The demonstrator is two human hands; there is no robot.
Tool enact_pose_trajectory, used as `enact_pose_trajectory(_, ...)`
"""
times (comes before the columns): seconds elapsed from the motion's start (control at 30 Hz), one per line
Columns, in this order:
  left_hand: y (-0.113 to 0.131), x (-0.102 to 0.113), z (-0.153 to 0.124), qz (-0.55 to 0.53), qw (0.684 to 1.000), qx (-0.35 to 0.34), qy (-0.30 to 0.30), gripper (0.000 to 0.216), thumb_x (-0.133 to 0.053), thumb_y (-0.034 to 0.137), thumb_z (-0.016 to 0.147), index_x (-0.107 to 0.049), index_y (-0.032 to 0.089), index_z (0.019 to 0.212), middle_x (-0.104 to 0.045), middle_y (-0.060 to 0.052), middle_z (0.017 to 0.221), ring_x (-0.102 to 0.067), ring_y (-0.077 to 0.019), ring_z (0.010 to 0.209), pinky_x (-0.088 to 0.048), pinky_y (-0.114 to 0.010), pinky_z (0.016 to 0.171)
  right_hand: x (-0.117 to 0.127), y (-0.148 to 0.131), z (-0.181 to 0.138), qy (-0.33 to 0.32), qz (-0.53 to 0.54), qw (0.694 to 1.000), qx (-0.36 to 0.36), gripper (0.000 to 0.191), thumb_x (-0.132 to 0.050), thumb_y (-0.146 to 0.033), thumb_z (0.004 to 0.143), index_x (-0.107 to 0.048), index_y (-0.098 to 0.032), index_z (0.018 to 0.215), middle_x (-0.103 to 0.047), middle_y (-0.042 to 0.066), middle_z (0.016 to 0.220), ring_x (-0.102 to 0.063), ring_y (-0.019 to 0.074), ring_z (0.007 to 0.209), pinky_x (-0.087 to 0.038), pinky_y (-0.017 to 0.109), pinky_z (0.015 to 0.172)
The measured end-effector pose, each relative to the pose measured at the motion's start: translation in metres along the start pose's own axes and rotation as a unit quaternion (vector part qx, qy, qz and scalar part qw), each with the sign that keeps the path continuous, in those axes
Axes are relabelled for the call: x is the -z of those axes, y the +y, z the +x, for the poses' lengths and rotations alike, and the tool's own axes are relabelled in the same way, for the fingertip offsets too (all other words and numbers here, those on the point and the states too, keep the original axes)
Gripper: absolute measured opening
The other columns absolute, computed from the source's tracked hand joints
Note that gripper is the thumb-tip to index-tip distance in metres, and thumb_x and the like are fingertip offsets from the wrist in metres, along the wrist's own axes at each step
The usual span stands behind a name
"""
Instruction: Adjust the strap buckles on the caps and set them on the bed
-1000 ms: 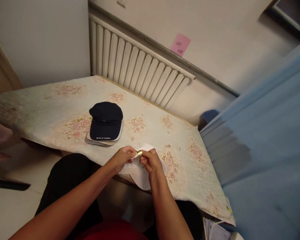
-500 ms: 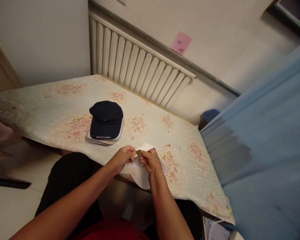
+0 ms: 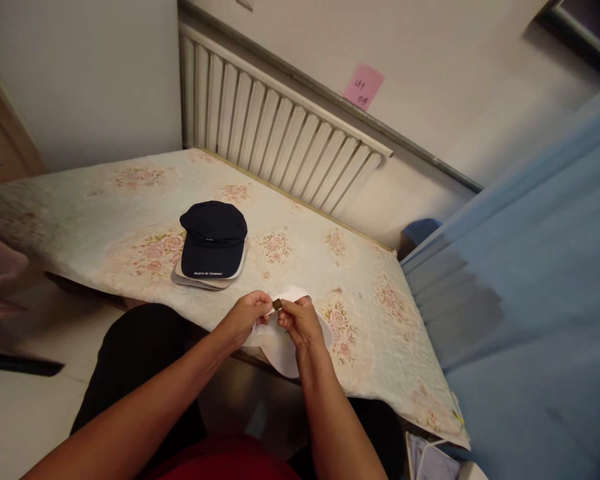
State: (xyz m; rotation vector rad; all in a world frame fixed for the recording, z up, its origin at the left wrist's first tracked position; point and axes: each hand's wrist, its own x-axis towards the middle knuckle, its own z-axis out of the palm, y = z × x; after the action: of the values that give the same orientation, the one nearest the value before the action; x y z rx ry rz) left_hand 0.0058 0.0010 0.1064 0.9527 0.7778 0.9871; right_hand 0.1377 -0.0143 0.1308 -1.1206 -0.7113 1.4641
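Note:
A white cap (image 3: 280, 350) lies at the near edge of the table with its brim hanging over the edge. My left hand (image 3: 244, 315) is closed, pinching the cap's white strap. My right hand (image 3: 300, 321) is closed too, its fingertips pinching a small metal buckle (image 3: 277, 304) on that strap. Both hands meet over the cap. Farther back on the table a dark navy cap (image 3: 213, 237) rests on top of a light cap and a grey one.
The table wears a pale flowered cloth (image 3: 105, 220). A white radiator (image 3: 280, 133) stands behind it, with a pink note (image 3: 363, 87) on the wall above. A blue fabric surface (image 3: 530, 300) fills the right side. My lap is under the table edge.
The buckle between my fingertips has turned, showing darker and less shiny than a second ago. Both hands stay in the same place on the strap.

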Motion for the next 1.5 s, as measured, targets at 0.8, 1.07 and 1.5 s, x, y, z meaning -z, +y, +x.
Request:
enact_pose_trajectory(0.8,0.002,0.002,-0.006,0.03,0.999,0.016,0.006,0.019,-0.063,0.022,0.063,-0.053,0.017,0.078,-0.054,0.007,0.056,-0.047,-0.0085,0.051,-0.029,-0.021,0.052,0.005,0.01,0.001,0.028,-0.01,1.0,-0.006,0.036,-0.079,-0.025,0.053,-0.046,-0.018,0.064,-0.056,-0.003,0.04,-0.049,0.0088,0.032,-0.037,0.018,0.033)
enact_pose_trajectory(1.07,0.003,0.013,-0.009,0.135,0.991,0.007,-0.022,0.023,-0.058,0.02,0.064,-0.057,0.019,0.087,-0.051,0.007,0.065,-0.043,-0.0079,0.052,-0.026,-0.021,0.051,0.009,0.011,0.002,0.026,-0.006,1.0,-0.005,0.034,-0.077,-0.024,0.054,-0.046,-0.018,0.067,-0.057,-0.004,0.041,-0.048,0.0075,0.031,-0.038,0.016,0.034)
enact_pose_trajectory(1.5,-0.002,0.008,-0.002,0.14,0.99,-0.015,0.017,0.017,-0.059,0.022,0.064,-0.056,0.019,0.081,-0.058,0.004,0.064,-0.054,-0.0128,0.06,-0.037,-0.024,0.059,0.005,0.018,-0.001,0.014,0.004,1.0,-0.014,0.026,-0.072,-0.019,0.053,-0.054,-0.015,0.071,-0.056,-0.004,0.044,-0.049,0.0069,0.035,-0.04,0.016,0.035)
